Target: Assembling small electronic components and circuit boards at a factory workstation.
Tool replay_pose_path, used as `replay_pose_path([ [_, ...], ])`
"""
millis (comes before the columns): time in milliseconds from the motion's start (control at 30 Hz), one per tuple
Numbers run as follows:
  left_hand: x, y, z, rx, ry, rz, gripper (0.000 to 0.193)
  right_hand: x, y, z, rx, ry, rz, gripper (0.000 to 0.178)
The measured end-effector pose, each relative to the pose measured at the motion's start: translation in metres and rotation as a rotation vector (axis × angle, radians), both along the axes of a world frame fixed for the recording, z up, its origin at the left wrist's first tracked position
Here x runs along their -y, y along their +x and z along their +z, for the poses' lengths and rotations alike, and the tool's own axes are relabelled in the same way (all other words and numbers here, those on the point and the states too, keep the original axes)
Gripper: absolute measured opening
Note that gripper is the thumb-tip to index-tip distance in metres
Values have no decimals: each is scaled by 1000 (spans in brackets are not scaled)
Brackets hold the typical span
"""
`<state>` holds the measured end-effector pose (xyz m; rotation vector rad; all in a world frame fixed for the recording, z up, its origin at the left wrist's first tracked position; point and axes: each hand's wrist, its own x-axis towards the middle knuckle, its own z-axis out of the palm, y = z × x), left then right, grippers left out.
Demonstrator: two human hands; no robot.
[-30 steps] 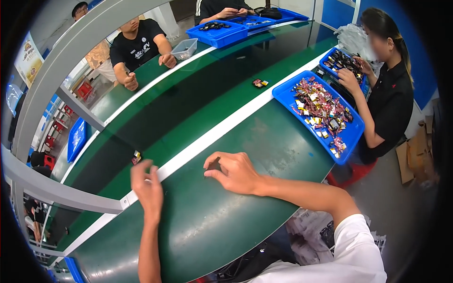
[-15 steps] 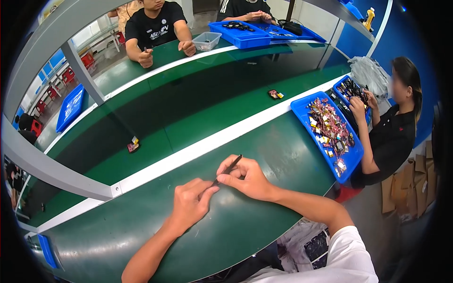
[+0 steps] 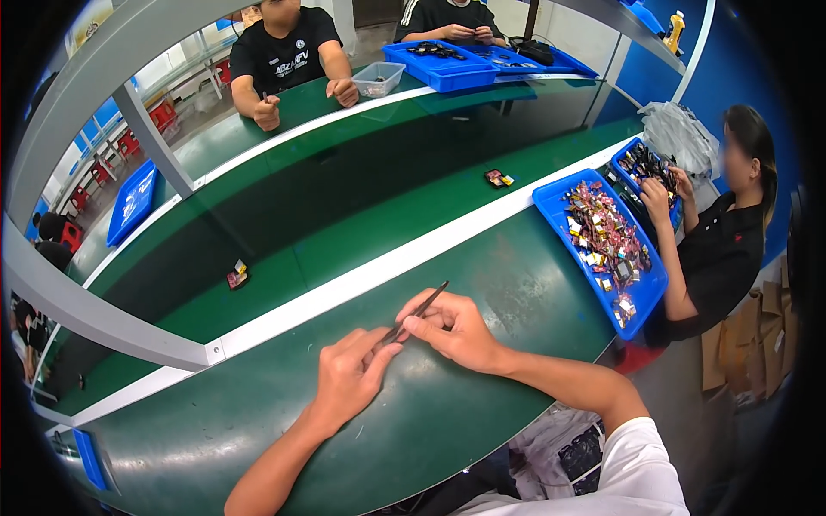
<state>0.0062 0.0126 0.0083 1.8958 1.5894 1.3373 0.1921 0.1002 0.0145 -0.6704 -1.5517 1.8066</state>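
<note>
From our left, we see a blue tray [image 3: 89, 458] near the lower edge; a grey metal frame [image 3: 103, 325] curves above the green worktop [image 3: 258, 430], and a second blue tray [image 3: 132, 202] lies beyond it, across the green belt [image 3: 318, 245]; on that belt sits a small pink-and-white part [image 3: 237, 274]; opposite us, a co-worker in a black T-shirt [image 3: 288, 60] rests both forearms at the far edge, near a clear plastic tub [image 3: 379, 79].

In the middle, our left hand [image 3: 348, 370] is closed, thumb and fingers pinched around the lower end of a slim, dark tweezer-like tool [image 3: 428, 300]; we cannot tell whether anything else is tucked between those fingers; the tool slants up to the right, just above the worktop, its upper end free; our right hand [image 3: 460, 334] grips its middle between thumb and curled fingers.

Farther right, another pink part [image 3: 497, 179] lies on the belt; a large blue tray [image 3: 650, 292] holds heaped pink, white and yellow pieces; beside it, a co-worker in a black polo shirt [image 3: 727, 249] handles dark pieces.
</note>
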Motion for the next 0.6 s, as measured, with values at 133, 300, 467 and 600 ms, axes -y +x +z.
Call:
replay_pose_path([
  [133,0,-2,-4,-11,17,15,15,0,0,1,-19,-1,-5,14],
  [300,-1,0,-5,-10,17,24,13,-2,-1,-14,-14,143,-61,16],
  [467,-1,-2,-8,-31,24,25,14,-1,-1,-10,49,210,-57,17],
  [600,-1,-2,-8,-31,27,27,14,-1,-1,-10,72,223,-62,16],
])
